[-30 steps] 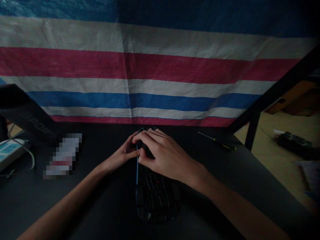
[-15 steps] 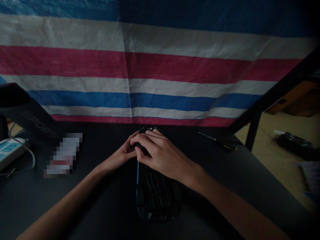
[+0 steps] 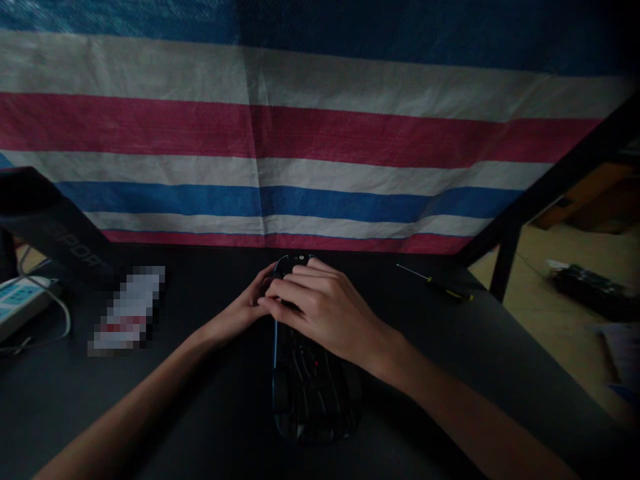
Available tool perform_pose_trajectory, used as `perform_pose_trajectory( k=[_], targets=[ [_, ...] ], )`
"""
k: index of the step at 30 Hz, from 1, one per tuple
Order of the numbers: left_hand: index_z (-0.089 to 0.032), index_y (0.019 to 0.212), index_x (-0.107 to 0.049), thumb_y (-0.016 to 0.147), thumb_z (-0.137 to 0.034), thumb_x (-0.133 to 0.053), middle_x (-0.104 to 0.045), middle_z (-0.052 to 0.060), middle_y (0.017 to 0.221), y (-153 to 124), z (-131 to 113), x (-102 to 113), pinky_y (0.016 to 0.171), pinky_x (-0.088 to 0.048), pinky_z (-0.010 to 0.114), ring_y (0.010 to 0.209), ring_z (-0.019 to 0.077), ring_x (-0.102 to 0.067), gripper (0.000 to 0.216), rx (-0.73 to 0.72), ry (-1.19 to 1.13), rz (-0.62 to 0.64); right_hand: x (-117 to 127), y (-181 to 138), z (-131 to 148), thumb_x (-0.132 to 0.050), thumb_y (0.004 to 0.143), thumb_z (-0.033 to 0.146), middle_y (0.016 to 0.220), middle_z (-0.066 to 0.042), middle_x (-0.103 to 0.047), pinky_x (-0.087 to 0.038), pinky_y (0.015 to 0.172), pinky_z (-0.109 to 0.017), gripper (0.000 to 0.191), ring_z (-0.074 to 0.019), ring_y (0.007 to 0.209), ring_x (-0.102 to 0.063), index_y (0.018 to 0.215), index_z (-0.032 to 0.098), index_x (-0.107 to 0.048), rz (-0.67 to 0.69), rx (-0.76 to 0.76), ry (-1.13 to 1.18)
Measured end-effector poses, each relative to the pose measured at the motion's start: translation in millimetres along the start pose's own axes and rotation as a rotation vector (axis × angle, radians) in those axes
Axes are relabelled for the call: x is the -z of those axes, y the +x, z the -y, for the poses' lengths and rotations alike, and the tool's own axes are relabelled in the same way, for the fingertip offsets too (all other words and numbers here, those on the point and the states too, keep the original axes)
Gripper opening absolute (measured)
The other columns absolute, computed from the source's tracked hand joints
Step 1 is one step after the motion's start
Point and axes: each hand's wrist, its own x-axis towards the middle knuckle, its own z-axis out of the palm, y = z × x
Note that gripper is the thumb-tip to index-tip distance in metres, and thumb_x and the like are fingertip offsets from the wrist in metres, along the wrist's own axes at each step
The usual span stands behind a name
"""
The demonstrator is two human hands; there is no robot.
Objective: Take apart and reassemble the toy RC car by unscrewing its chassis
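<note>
A long black device [image 3: 310,387] with a blue edge line and small red dots lies lengthwise on the dark table [image 3: 200,413], pointing away from me. My right hand [image 3: 320,310] lies over its far end, fingers curled and pressed together on it. My left hand [image 3: 245,307] holds the same far end from the left side, its fingers mostly hidden behind the right hand. The scene is dim and what the fingertips touch is hidden.
A thin screwdriver [image 3: 437,283] with a yellow-marked handle lies at the back right. A blurred white packet [image 3: 127,310] and a white power strip [image 3: 23,300] with cable sit at the left, behind them a black box [image 3: 50,223]. A striped tarp [image 3: 300,140] hangs behind.
My right hand's fingers have shifted slightly left over the far end of the device and curled tighter. The device and my left hand have stayed in place.
</note>
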Motion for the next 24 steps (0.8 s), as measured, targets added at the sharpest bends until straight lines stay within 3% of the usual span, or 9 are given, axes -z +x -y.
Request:
perform_pose_trajectory(
  k=[5, 10, 14, 18, 22, 24],
  targets=[
    [-0.028, 0.159, -0.043, 0.09, -0.034, -0.077, -0.047, 0.011, 0.166, 0, -6, -4, 0.128, -0.033, 0.052, 0.155, 0.0381, -0.039, 0.078, 0.053, -0.007, -0.012, 1, 0, -2, -0.054, 0.103, 0.019, 0.116, -0.007, -0.074, -0.043, 0.101, -0.038, 0.026, -0.0219, 0.111, -0.063, 0.127, 0.02, -0.065, 0.016, 0.004, -0.011],
    [-0.027, 0.163, -0.036, 0.092, -0.035, -0.075, -0.039, 0.011, 0.17, -2, -13, -6, 0.13, -0.03, 0.052, 0.156, 0.0363, -0.037, 0.082, 0.054, -0.003, -0.024, -2, -1, -2, -0.05, 0.109, 0.028, 0.1, -0.006, -0.077, -0.044, 0.092, -0.036, 0.022, -0.0189, 0.092, -0.066, 0.108, 0.017, -0.068, -0.041, -0.018, -0.043],
    [-0.027, 0.163, -0.036, 0.09, -0.034, -0.077, -0.043, 0.012, 0.168, -1, -11, -6, 0.126, -0.037, 0.051, 0.153, 0.0386, -0.041, 0.084, 0.079, -0.032, -0.005, -2, -1, 0, -0.054, 0.102, 0.02, 0.109, -0.007, -0.076, -0.043, 0.094, -0.037, 0.019, -0.0215, 0.101, -0.064, 0.115, 0.018, -0.067, -0.034, -0.006, -0.042],
    [-0.027, 0.165, -0.03, 0.092, -0.037, -0.077, -0.047, 0.014, 0.165, 1, -5, -5, 0.125, -0.039, 0.051, 0.152, 0.0372, -0.044, 0.088, 0.058, -0.071, 0.003, -1, -1, -1, -0.05, 0.108, 0.028, 0.093, -0.004, -0.076, -0.043, 0.087, -0.035, 0.021, -0.0184, 0.086, -0.066, 0.105, 0.02, -0.069, -0.011, -0.096, -0.041],
    [-0.028, 0.167, -0.027, 0.091, -0.039, -0.078, -0.042, 0.014, 0.168, 0, -6, -6, 0.124, -0.04, 0.051, 0.15, 0.0388, -0.047, 0.092, 0.093, -0.102, 0.006, 0, -2, -3, -0.056, 0.102, 0.021, 0.109, -0.007, -0.075, -0.042, 0.095, -0.035, 0.017, -0.0202, 0.102, -0.065, 0.116, 0.018, -0.066, -0.022, -0.044, -0.02],
    [-0.028, 0.167, -0.028, 0.09, -0.039, -0.078, -0.043, 0.014, 0.168, -1, -9, -7, 0.125, -0.039, 0.052, 0.15, 0.0391, -0.047, 0.093, 0.092, -0.107, -0.003, 0, -3, -4, -0.055, 0.103, 0.025, 0.1, -0.005, -0.075, -0.043, 0.091, -0.035, 0.015, -0.0198, 0.094, -0.065, 0.111, 0.019, -0.067, -0.038, -0.084, -0.052]
  ],
)
